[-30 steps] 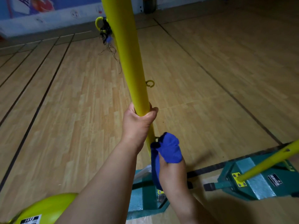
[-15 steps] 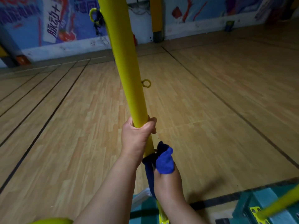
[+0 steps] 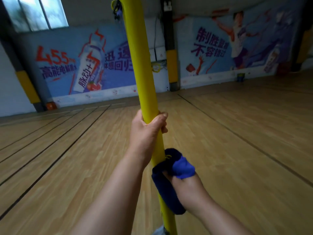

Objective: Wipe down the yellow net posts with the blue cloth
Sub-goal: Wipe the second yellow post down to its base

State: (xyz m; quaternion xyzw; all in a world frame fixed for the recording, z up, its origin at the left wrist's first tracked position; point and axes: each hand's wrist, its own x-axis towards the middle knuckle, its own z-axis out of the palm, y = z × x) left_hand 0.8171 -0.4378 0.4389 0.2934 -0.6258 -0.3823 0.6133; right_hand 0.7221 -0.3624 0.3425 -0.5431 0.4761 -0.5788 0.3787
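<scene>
Head view, yellow post (image 3: 140, 65), wooden floor (image 3: 237, 150), wall mural (image 3: 76, 65)

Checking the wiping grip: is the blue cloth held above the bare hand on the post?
No, the blue cloth, gripped by the right hand, sits below the left hand gripping the yellow post.

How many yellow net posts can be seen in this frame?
1. The yellow net post runs up the middle of the frame, gripped by the left hand with the blue cloth against it lower down. Others may lie outside the view.
</scene>
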